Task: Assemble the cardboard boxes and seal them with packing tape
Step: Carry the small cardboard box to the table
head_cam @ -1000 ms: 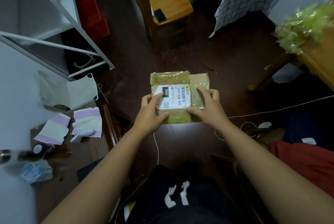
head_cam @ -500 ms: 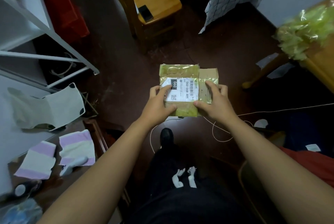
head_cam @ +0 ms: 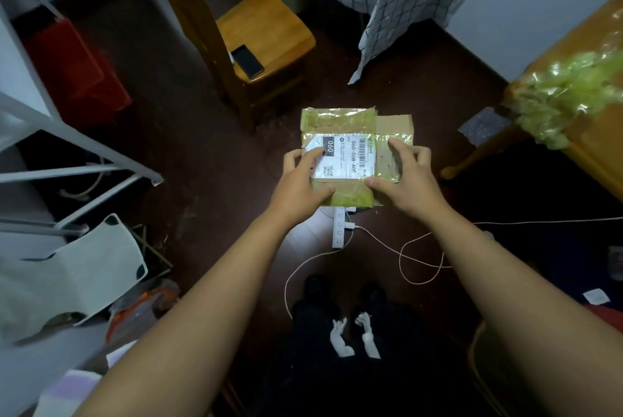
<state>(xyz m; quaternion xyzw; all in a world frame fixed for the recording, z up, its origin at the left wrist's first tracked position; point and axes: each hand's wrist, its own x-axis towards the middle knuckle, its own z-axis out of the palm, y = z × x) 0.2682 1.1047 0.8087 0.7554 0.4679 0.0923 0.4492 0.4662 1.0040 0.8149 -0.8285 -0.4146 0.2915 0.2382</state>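
Cardboard box [head_cam: 357, 153], flat and wrapped in yellowish tape, sits at frame centre, held above the dark floor [head_cam: 421, 86]. Left hand [head_cam: 298, 185] grips its left edge, right hand [head_cam: 403, 177] its right, thumbs on top. White shipping label [head_cam: 344, 155] reads "060" and "060-068-A05" beside a barcode.

My arms are bare to the elbow. I wear black trousers [head_cam: 337, 379] with white drawstrings [head_cam: 340, 339]. Dark shoes [head_cam: 317, 285] below
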